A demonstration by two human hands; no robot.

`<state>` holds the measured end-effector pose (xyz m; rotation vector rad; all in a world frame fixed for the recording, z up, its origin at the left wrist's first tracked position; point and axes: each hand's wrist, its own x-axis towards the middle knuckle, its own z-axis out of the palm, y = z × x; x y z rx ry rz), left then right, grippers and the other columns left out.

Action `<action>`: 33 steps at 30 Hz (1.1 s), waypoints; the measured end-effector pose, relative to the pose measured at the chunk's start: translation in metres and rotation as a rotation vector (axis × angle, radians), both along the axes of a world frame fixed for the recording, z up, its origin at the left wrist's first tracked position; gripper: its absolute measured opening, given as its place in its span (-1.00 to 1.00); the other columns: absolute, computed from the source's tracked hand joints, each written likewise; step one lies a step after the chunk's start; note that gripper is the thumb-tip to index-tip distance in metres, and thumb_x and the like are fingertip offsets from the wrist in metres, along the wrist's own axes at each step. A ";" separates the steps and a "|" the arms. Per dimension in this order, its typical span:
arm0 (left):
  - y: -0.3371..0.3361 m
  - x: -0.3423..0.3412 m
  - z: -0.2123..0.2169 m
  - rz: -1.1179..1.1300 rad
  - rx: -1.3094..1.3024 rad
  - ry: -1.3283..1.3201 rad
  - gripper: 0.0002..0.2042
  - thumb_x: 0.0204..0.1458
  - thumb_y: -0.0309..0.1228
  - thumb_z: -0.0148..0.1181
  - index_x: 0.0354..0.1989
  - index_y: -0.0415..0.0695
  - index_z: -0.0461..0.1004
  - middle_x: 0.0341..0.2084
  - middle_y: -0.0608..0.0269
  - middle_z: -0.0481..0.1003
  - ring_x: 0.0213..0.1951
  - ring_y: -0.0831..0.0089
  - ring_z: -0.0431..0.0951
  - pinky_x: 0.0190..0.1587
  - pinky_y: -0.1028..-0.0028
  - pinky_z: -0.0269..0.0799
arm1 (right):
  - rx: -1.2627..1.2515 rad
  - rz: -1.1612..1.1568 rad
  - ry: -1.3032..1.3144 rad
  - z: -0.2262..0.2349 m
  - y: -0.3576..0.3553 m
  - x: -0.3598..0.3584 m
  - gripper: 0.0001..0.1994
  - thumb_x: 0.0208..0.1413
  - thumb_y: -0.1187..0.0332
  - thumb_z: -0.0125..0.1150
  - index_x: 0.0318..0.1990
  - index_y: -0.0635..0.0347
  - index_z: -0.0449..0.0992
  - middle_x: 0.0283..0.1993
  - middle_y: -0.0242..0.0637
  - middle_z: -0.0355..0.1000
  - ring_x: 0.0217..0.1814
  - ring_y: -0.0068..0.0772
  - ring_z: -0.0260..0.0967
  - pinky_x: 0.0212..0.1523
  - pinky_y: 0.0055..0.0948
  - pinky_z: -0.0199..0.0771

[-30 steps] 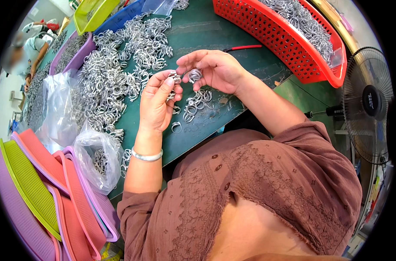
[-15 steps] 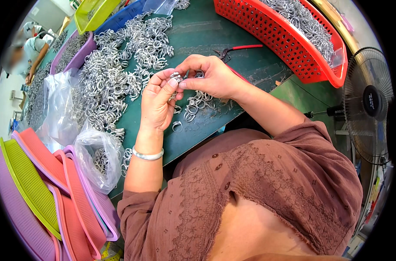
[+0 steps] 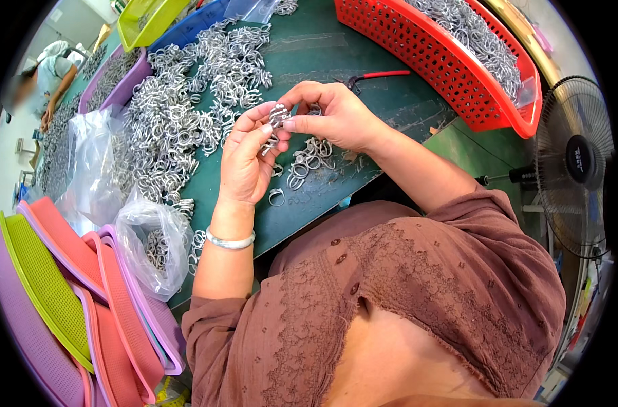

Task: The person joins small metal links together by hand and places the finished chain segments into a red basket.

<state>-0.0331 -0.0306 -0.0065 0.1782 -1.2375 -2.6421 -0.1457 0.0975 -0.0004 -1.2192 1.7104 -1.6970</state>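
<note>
Between my two hands is a small cluster of silver metal rings (image 3: 279, 115). My left hand (image 3: 244, 163) is closed, thumb and fingers pinching the rings from the left side. From the right, my right hand (image 3: 343, 119) pinches the same cluster between thumb and forefinger. Another bit of ring metal shows by its curled fingers, and I cannot tell whether it is held. Just below the hands, a small group of loose rings (image 3: 309, 161) lies on the green tabletop (image 3: 298, 217), with a single ring (image 3: 276, 197) nearer the edge.
A large heap of rings (image 3: 163, 129) spreads to the left. Red-handled pliers (image 3: 377, 74) lie beyond my right hand. A red perforated basket (image 3: 438, 64) of rings stands far right. Stacked plastic baskets (image 3: 47, 292), a clear bag (image 3: 153, 247), a fan (image 3: 577, 163) and another person (image 3: 47, 81) surround the table.
The rings between my fingers have turned and now show more of their banded faces. My right hand has shifted slightly upward, its fingers bent a little differently. The other person has moved slightly.
</note>
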 end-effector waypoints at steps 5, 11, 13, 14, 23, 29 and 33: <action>-0.001 0.000 -0.002 0.024 0.010 0.011 -0.71 -0.04 -0.62 -0.01 -0.09 -0.26 0.26 -0.35 0.23 0.39 -0.40 0.58 0.42 -0.36 0.64 0.41 | 0.045 0.032 -0.264 0.009 0.002 0.004 -0.79 -0.09 0.44 0.17 -0.24 0.21 0.44 -0.52 -0.49 0.33 -0.62 -0.79 0.13 -0.65 -0.77 0.11; 0.000 -0.002 -0.006 0.157 -0.155 0.079 -0.60 -0.14 -0.67 0.07 -0.05 -0.27 0.21 -0.33 0.25 0.35 -0.33 0.58 0.39 -0.28 0.63 0.37 | 0.044 0.086 -0.366 0.008 0.003 0.003 -0.76 -0.12 0.44 0.18 -0.24 0.27 0.42 -0.44 -0.46 0.33 -0.53 -0.78 0.16 -0.64 -0.76 0.15; 0.002 -0.003 -0.007 0.205 -0.223 0.094 -0.58 -0.16 -0.69 0.07 -0.05 -0.27 0.21 -0.33 0.27 0.34 -0.31 0.59 0.37 -0.26 0.64 0.35 | 0.056 0.121 -0.347 0.010 0.005 0.004 -0.75 -0.12 0.43 0.19 -0.23 0.27 0.40 -0.42 -0.45 0.32 -0.52 -0.77 0.17 -0.62 -0.75 0.18; 0.003 -0.003 -0.007 0.229 -0.257 0.102 -0.57 -0.18 -0.70 0.08 -0.05 -0.28 0.21 -0.34 0.28 0.33 -0.29 0.60 0.36 -0.25 0.64 0.34 | 0.069 0.115 -0.354 0.010 0.004 0.004 -0.74 -0.12 0.43 0.19 -0.23 0.27 0.40 -0.41 -0.44 0.32 -0.51 -0.77 0.18 -0.62 -0.75 0.18; 0.013 -0.002 -0.005 0.356 -0.784 0.184 -0.48 -0.21 -0.73 0.03 0.04 -0.25 0.14 -0.33 0.28 0.31 -0.32 0.62 0.36 -0.27 0.67 0.31 | 0.074 0.080 -0.309 0.007 0.001 0.007 -0.74 -0.09 0.44 0.18 -0.21 0.29 0.37 -0.46 -0.47 0.30 -0.59 -0.80 0.14 -0.64 -0.79 0.16; 0.016 -0.001 -0.007 0.409 -0.739 0.172 -0.46 -0.23 -0.72 0.05 0.04 -0.25 0.14 -0.23 0.20 0.27 -0.33 0.60 0.36 -0.28 0.64 0.31 | 0.064 0.090 -0.216 0.003 0.002 0.003 -0.78 -0.10 0.47 0.17 -0.24 0.24 0.41 -0.48 -0.49 0.30 -0.56 -0.80 0.15 -0.60 -0.78 0.17; 0.010 -0.003 -0.015 0.423 -0.786 0.180 -0.59 -0.25 -0.72 0.08 -0.12 -0.26 0.26 -0.21 0.17 0.25 -0.34 0.59 0.35 -0.29 0.63 0.32 | 0.027 0.050 -0.098 0.002 0.002 0.003 -0.79 -0.15 0.50 0.20 -0.29 0.23 0.43 -0.47 -0.48 0.34 -0.47 -0.74 0.21 -0.44 -0.68 0.24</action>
